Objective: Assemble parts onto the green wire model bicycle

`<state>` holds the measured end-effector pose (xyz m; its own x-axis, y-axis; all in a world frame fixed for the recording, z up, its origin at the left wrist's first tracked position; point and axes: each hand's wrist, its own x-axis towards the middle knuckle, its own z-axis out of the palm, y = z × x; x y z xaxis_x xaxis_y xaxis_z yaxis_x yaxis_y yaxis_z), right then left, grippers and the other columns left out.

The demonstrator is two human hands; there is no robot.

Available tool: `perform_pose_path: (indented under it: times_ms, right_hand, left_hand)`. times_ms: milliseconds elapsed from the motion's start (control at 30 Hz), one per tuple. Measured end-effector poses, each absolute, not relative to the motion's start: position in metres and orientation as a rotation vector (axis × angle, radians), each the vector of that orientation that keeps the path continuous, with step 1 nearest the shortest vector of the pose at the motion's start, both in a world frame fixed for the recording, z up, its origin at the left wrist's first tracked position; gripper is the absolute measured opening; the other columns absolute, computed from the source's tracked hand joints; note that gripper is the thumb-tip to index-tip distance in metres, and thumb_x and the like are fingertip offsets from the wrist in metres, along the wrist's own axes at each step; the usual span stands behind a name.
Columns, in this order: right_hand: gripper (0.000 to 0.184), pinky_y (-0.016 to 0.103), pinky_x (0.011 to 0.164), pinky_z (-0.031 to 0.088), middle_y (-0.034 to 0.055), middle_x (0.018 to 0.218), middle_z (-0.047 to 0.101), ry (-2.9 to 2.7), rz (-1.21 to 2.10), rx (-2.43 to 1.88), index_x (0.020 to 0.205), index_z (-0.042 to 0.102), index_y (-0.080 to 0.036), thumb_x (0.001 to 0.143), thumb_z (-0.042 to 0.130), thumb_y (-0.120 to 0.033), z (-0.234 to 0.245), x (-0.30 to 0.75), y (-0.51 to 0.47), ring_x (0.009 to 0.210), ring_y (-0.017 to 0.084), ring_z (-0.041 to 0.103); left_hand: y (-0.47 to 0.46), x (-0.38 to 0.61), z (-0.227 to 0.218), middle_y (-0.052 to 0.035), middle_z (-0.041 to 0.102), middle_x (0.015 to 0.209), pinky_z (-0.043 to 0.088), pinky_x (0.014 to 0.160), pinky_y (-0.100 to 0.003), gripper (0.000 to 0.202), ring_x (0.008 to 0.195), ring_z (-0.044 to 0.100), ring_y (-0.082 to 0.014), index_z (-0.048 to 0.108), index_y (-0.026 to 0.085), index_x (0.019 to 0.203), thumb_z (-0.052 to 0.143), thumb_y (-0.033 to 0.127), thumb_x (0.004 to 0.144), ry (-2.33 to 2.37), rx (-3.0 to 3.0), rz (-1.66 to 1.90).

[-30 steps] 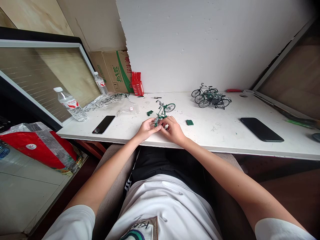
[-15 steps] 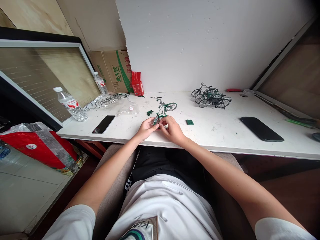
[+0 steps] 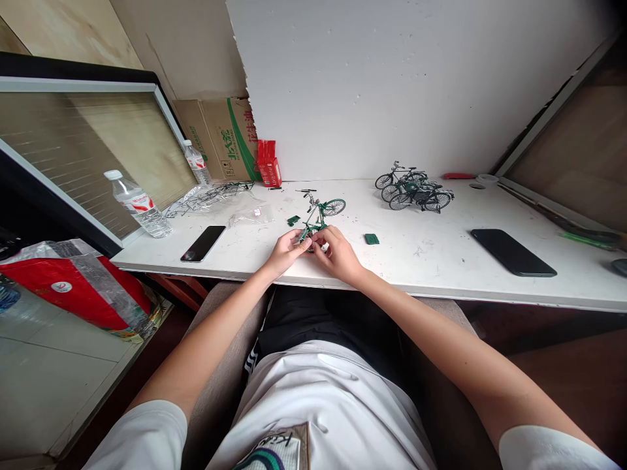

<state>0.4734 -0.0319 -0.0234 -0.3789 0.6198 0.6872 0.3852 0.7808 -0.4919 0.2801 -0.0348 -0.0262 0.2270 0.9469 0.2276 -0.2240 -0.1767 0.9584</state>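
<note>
A green model bicycle (image 3: 317, 219) is held near the front edge of the white table, one wheel (image 3: 334, 207) pointing away from me. My left hand (image 3: 288, 250) grips its near end from the left, thumb and fingers closed. From the right, my right hand (image 3: 337, 252) pinches at the same near end with bent fingers. The near wheel is mostly covered by my fingers, and any small part between them cannot be made out. A small green piece (image 3: 293, 220) lies just left of the bicycle, and a flat green piece (image 3: 372, 239) lies to its right.
Several model bicycles (image 3: 414, 189) stand at the back right. Phones lie left (image 3: 203, 243) and right (image 3: 513, 252). Water bottles (image 3: 140, 203), thin dark part frames (image 3: 210, 198), a plastic bag (image 3: 252, 212) and a red box (image 3: 269, 163) occupy the back left.
The bicycle has tilted very slightly to the left, its handlebar end shifting a little. Both hands stay in nearly the same place at its near end.
</note>
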Motion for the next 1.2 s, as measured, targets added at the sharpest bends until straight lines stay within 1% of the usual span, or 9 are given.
perform_pose_path:
  times_ms: [100, 267, 433, 567, 700, 800, 967, 1200]
  right_hand:
    - [0.011, 0.037, 0.076, 0.055, 0.0078, 0.099, 0.062, -2.002, 0.319, -0.747, 0.115, 0.061, -0.025, 0.105, 0.057, -0.025, -0.0235, 0.4734, -0.0312, 0.096, 0.025, 0.061]
    - [0.017, 0.039, 0.076, 0.057, 0.008, 0.102, 0.064, -1.99, 0.347, -0.724, 0.119, 0.059, -0.025, 0.102, 0.059, -0.024, -0.0267, 0.4739, -0.0284, 0.098, 0.025, 0.063]
    - [0.023, 0.039, 0.075, 0.058, 0.0076, 0.102, 0.064, -1.971, 0.366, -0.721, 0.123, 0.056, -0.025, 0.101, 0.059, -0.024, -0.0289, 0.4743, -0.0274, 0.098, 0.025, 0.064]
    - [0.024, 0.038, 0.073, 0.058, 0.0078, 0.103, 0.064, -1.971, 0.36, -0.724, 0.125, 0.055, -0.025, 0.101, 0.059, -0.024, -0.0296, 0.4742, -0.0274, 0.098, 0.025, 0.064]
    - [0.025, 0.038, 0.073, 0.058, 0.0078, 0.103, 0.064, -1.98, 0.35, -0.715, 0.125, 0.055, -0.025, 0.101, 0.059, -0.023, -0.0297, 0.4742, -0.0275, 0.098, 0.025, 0.064]
    - [0.025, 0.038, 0.074, 0.058, 0.0078, 0.103, 0.064, -1.983, 0.353, -0.712, 0.125, 0.055, -0.026, 0.101, 0.06, -0.023, -0.0296, 0.4743, -0.0276, 0.099, 0.026, 0.064]
    - [0.026, 0.039, 0.076, 0.058, 0.0079, 0.103, 0.064, -1.981, 0.363, -0.713, 0.125, 0.055, -0.026, 0.1, 0.06, -0.022, -0.0298, 0.4743, -0.0274, 0.1, 0.026, 0.064]
    - [0.027, 0.039, 0.077, 0.058, 0.0077, 0.103, 0.064, -1.983, 0.367, -0.717, 0.126, 0.054, -0.025, 0.099, 0.06, -0.022, -0.0301, 0.4746, -0.0276, 0.101, 0.026, 0.064]
  left_hand:
    - [-0.0332, 0.2813, -0.0276, -0.0129, 0.075, 0.118, 0.063, 0.096, -0.041, 0.048, 0.107, 0.072, -0.0251, 0.072, 0.014, 0.115, 0.088, 0.047, 0.084, 0.768, 1.314, 1.262]
    - [-0.0301, 0.2817, -0.0308, -0.0129, 0.076, 0.118, 0.064, 0.096, -0.043, 0.048, 0.104, 0.072, -0.0248, 0.073, 0.014, 0.116, 0.086, 0.05, 0.087, 0.775, 1.302, 1.294]
    - [-0.0305, 0.2823, -0.0306, -0.0139, 0.077, 0.122, 0.064, 0.099, -0.045, 0.047, 0.108, 0.073, -0.0267, 0.073, 0.014, 0.117, 0.083, 0.05, 0.089, 0.769, 1.305, 1.302]
    - [-0.0315, 0.2831, -0.0295, -0.0146, 0.077, 0.123, 0.063, 0.102, -0.047, 0.048, 0.115, 0.073, -0.0293, 0.072, 0.013, 0.118, 0.084, 0.05, 0.089, 0.761, 1.309, 1.299]
    - [-0.0318, 0.2836, -0.0292, -0.0156, 0.077, 0.124, 0.063, 0.101, -0.048, 0.051, 0.114, 0.074, -0.0309, 0.072, 0.013, 0.118, 0.084, 0.052, 0.088, 0.78, 1.311, 1.305]
    - [-0.032, 0.2837, -0.0289, -0.0159, 0.077, 0.124, 0.064, 0.1, -0.048, 0.052, 0.114, 0.074, -0.0313, 0.072, 0.013, 0.118, 0.083, 0.054, 0.088, 0.79, 1.318, 1.306]
    - [-0.032, 0.2835, -0.0281, -0.0154, 0.077, 0.124, 0.063, 0.102, -0.049, 0.052, 0.116, 0.074, -0.0316, 0.073, 0.014, 0.118, 0.082, 0.055, 0.088, 0.787, 1.321, 1.292]
    - [-0.0313, 0.2829, -0.0284, -0.0148, 0.077, 0.124, 0.062, 0.103, -0.049, 0.053, 0.114, 0.074, -0.0302, 0.072, 0.014, 0.118, 0.083, 0.055, 0.088, 0.782, 1.305, 1.288]
